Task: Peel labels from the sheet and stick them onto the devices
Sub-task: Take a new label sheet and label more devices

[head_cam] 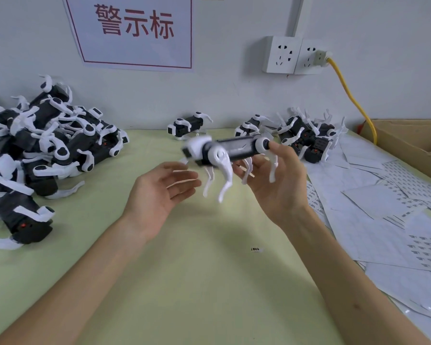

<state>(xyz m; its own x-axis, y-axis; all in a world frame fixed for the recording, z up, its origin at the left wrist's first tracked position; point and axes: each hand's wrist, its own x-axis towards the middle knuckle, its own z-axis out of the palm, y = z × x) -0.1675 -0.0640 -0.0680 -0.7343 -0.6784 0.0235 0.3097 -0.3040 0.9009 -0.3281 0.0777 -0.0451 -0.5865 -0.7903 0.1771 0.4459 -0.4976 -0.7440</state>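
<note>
1. The right hand (276, 185) grips a dog-shaped device (234, 148) above the desk (184, 282): dark body, white head, 4 white legs hanging down.
2. The left hand (159, 192) is open just beside it, palm up, empty.
3. Label sheets (383, 220) lie at right.

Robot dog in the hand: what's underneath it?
Its white legs dangle below the robot dog. The right hand holds it from beneath, above the green table. The left hand hovers open beside it. Its belly faces down, so anything stuck there is hidden.
</note>
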